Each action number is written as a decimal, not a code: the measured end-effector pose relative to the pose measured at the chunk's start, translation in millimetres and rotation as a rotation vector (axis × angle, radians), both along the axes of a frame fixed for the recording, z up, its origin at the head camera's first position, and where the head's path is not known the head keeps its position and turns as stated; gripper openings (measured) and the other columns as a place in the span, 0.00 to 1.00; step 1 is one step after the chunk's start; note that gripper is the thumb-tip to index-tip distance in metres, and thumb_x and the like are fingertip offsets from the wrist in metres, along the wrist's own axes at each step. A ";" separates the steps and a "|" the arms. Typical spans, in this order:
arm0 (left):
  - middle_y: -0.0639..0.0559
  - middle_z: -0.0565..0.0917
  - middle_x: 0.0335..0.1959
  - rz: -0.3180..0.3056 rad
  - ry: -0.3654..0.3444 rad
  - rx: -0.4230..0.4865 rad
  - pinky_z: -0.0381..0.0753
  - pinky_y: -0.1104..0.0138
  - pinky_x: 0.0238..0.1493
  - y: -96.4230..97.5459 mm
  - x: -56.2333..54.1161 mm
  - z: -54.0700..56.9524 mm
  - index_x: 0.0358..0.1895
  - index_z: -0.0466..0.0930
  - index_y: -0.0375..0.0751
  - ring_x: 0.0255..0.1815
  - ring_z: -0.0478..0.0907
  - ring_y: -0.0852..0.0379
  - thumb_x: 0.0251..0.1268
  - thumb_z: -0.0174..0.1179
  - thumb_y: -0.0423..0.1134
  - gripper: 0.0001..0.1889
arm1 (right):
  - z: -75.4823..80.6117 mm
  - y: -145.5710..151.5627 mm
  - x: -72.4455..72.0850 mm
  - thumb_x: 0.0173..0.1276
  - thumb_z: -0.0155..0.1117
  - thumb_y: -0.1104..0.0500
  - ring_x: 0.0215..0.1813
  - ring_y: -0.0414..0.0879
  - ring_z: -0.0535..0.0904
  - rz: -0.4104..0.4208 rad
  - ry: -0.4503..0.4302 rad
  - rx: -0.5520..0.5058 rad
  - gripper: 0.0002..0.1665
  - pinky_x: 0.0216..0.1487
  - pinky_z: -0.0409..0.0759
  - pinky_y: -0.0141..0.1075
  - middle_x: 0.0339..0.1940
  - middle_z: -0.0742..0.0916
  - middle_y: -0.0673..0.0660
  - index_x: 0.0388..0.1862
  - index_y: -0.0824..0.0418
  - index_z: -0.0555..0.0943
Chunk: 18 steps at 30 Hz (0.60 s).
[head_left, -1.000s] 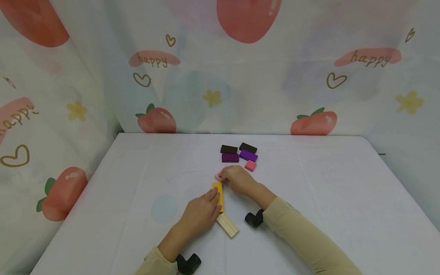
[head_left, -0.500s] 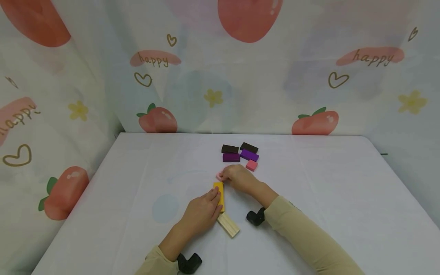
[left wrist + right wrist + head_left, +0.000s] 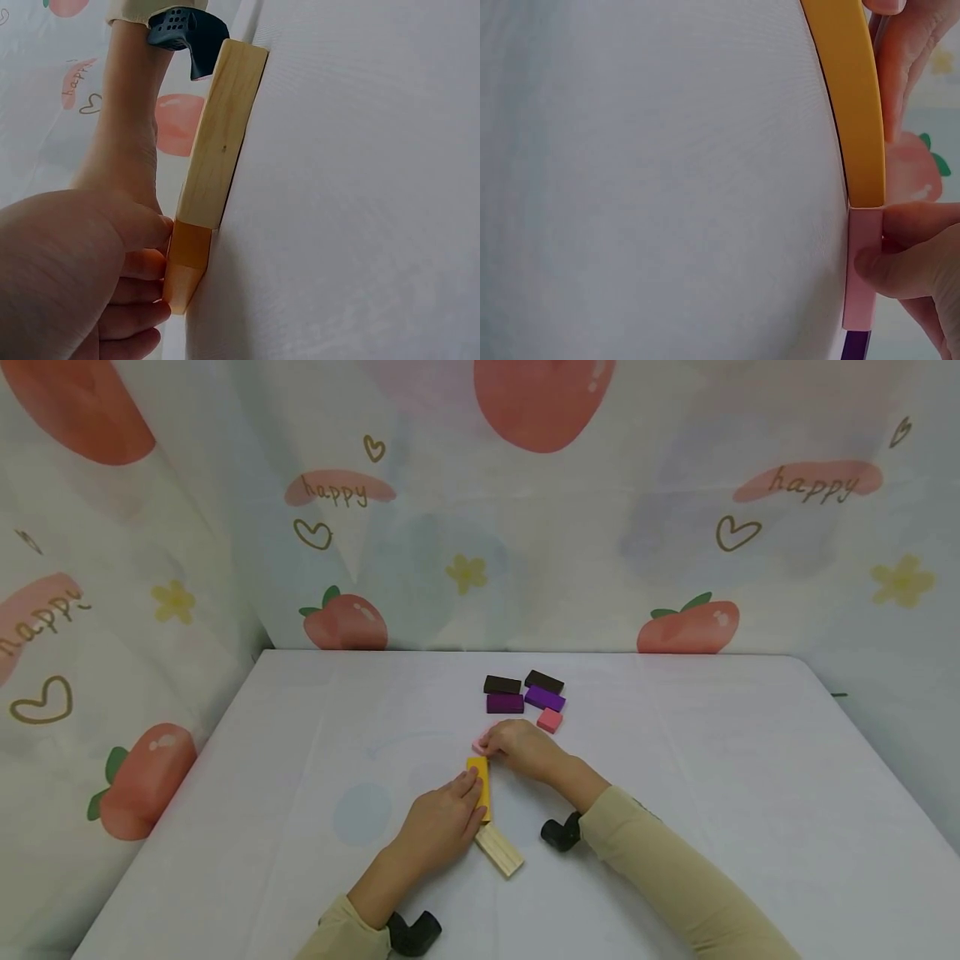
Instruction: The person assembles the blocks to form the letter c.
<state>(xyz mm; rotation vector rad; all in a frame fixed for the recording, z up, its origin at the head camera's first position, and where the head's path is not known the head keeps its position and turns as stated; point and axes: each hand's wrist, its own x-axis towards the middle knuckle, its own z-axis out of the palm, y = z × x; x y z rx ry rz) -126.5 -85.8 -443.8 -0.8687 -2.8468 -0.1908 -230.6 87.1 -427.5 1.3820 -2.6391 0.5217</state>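
A yellow wooden block point(image 3: 484, 793) lies on the white table, and my left hand point(image 3: 438, 827) rests on it with fairly straight fingers. In the left wrist view, the thumb touches the block near its end. A bare wood-coloured block point(image 3: 499, 850) meets the yellow one at the near end, turned at an angle. My right hand point(image 3: 525, 750) pinches a pale pink block point(image 3: 864, 315), its thumb on the side face. In the right wrist view, the pink block stands end to end with the yellow block point(image 3: 851, 105). The right hand hides most of it in the head view.
Beyond the right hand lie a coral block point(image 3: 550, 720), two purple blocks point(image 3: 505, 703) and two dark brown blocks point(image 3: 502, 685). Each wrist bears a black camera mount point(image 3: 416, 935). A printed cloth backdrop point(image 3: 525, 568) rises behind the table's far edge.
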 end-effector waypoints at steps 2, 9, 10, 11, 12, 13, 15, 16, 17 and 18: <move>0.42 0.74 0.58 0.002 -0.005 -0.005 0.76 0.61 0.49 0.2 -0.2 0.5 0.56 0.75 0.31 0.55 0.74 0.51 0.67 0.52 0.46 0.22 | 0.2 -0.4 0.7 0.57 0.66 0.67 0.41 0.44 0.81 0.004 0.005 -0.004 0.05 0.47 0.77 0.32 0.34 0.86 0.53 0.33 0.64 0.86; 0.42 0.74 0.58 -0.006 0.008 -0.011 0.76 0.61 0.50 -0.2 -0.5 1.0 0.55 0.75 0.31 0.56 0.73 0.51 0.67 0.52 0.45 0.22 | -0.7 -1.2 2.9 0.56 0.67 0.67 0.40 0.45 0.81 -0.018 0.012 0.006 0.06 0.47 0.77 0.32 0.33 0.86 0.54 0.34 0.65 0.86; 0.42 0.74 0.58 -0.008 0.011 -0.009 0.76 0.61 0.50 -0.2 -0.3 1.3 0.55 0.75 0.31 0.56 0.74 0.51 0.67 0.52 0.45 0.22 | -0.7 -1.3 3.1 0.56 0.67 0.67 0.40 0.45 0.81 -0.024 0.011 0.005 0.06 0.47 0.77 0.32 0.33 0.86 0.54 0.33 0.65 0.86; 0.42 0.74 0.58 -0.010 0.015 -0.009 0.76 0.61 0.50 -0.3 -0.3 1.3 0.55 0.76 0.31 0.55 0.74 0.50 0.67 0.52 0.45 0.22 | -0.5 -1.5 3.5 0.56 0.67 0.67 0.40 0.45 0.81 -0.029 0.007 0.007 0.06 0.47 0.77 0.33 0.33 0.86 0.54 0.33 0.65 0.86; 0.42 0.74 0.57 -0.012 0.019 -0.007 0.76 0.61 0.50 -0.3 -0.2 1.5 0.55 0.76 0.31 0.55 0.74 0.50 0.66 0.52 0.45 0.22 | -0.5 -1.6 3.6 0.56 0.67 0.67 0.40 0.45 0.81 -0.035 0.004 0.008 0.06 0.47 0.77 0.33 0.33 0.86 0.54 0.33 0.65 0.86; 0.42 0.75 0.57 -0.013 0.020 -0.005 0.76 0.61 0.49 -0.3 -0.1 1.5 0.55 0.76 0.31 0.55 0.74 0.50 0.66 0.52 0.45 0.22 | -0.3 -1.8 3.7 0.56 0.67 0.67 0.40 0.45 0.81 -0.040 -0.001 0.010 0.06 0.47 0.77 0.33 0.33 0.86 0.54 0.33 0.65 0.86; 0.42 0.75 0.57 -0.016 0.016 0.008 0.76 0.61 0.49 -0.6 0.0 1.8 0.55 0.76 0.31 0.55 0.74 0.50 0.66 0.53 0.45 0.22 | 0.1 -2.0 3.5 0.56 0.67 0.67 0.41 0.45 0.81 -0.047 -0.018 0.008 0.05 0.47 0.77 0.33 0.34 0.86 0.53 0.32 0.64 0.86; 0.42 0.75 0.57 -0.014 0.009 0.020 0.77 0.61 0.48 -0.8 -0.1 1.8 0.55 0.76 0.31 0.55 0.74 0.51 0.66 0.53 0.45 0.22 | 0.4 -2.2 3.3 0.56 0.67 0.68 0.41 0.45 0.81 -0.049 -0.027 0.003 0.04 0.47 0.77 0.33 0.34 0.86 0.53 0.31 0.64 0.86; 0.42 0.75 0.56 -0.011 -0.004 0.039 0.77 0.61 0.48 -0.9 -0.2 1.9 0.55 0.76 0.31 0.55 0.74 0.51 0.65 0.54 0.45 0.22 | 0.9 -2.5 3.0 0.57 0.66 0.68 0.41 0.45 0.81 -0.049 -0.040 -0.004 0.04 0.47 0.77 0.33 0.34 0.86 0.53 0.31 0.64 0.86; 0.43 0.75 0.56 -0.006 -0.021 0.059 0.77 0.61 0.48 -1.1 -0.3 2.1 0.55 0.76 0.31 0.55 0.74 0.51 0.65 0.54 0.45 0.22 | 1.3 -2.8 2.6 0.57 0.66 0.69 0.41 0.44 0.81 -0.049 -0.056 -0.010 0.04 0.47 0.78 0.33 0.34 0.86 0.53 0.31 0.63 0.86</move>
